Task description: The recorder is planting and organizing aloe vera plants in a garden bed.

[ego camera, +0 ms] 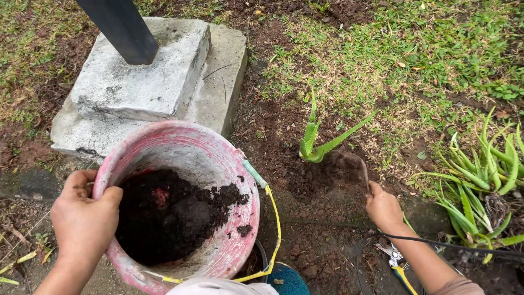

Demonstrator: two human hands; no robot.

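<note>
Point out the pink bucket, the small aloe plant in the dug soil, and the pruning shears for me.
pink bucket (248,218): head view, on its right wall.
small aloe plant (311,143): head view, on its leaf base.
pruning shears (394,258): head view, on the pivot by the handles.

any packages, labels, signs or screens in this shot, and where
None in view. The nearest thing to a container is the pink bucket, unlabelled, part full of dark soil, its rim gripped by the left hand. The right hand holds a small tool in the soil beside a green plant.
</note>
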